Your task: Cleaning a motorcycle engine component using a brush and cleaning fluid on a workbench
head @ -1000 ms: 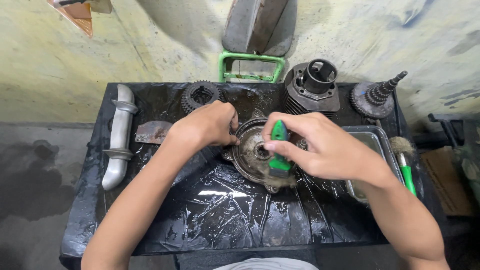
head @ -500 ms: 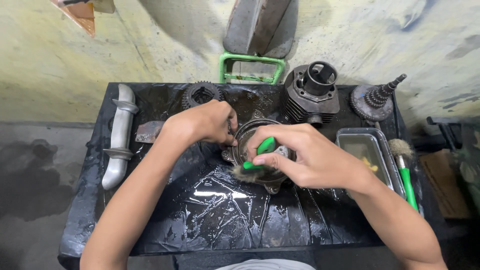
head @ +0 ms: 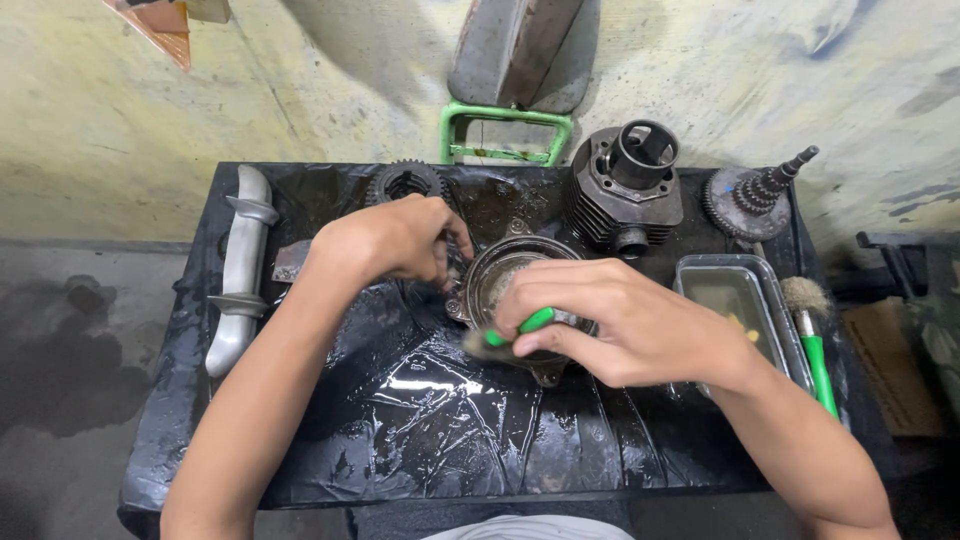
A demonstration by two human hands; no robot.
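Head view — left hand (head: pixel 395 240) grips round housing (head: pixel 500 275); right hand (head: pixel 610 325) clamps green brush (head: pixel 520 325).

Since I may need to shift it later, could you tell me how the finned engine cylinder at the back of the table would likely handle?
The finned cylinder looks like solid cast metal, so probably heavy and rigid. It stands on a broad base, unlikely to tip. The wet black sheet suggests an oily, slippery grip.

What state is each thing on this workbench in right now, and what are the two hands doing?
Left hand: gripping the round metal cover's rim.
Right hand: closed on a green-handled brush.
Green-handled brush: held, bristles at the cover's near edge.
Round metal cover: lying flat, greasy.
Finned cylinder: upright, untouched.
Tray: open, holding murky liquid.
Second brush: lying beside the tray.
Black plastic sheet: wet, wrinkled.
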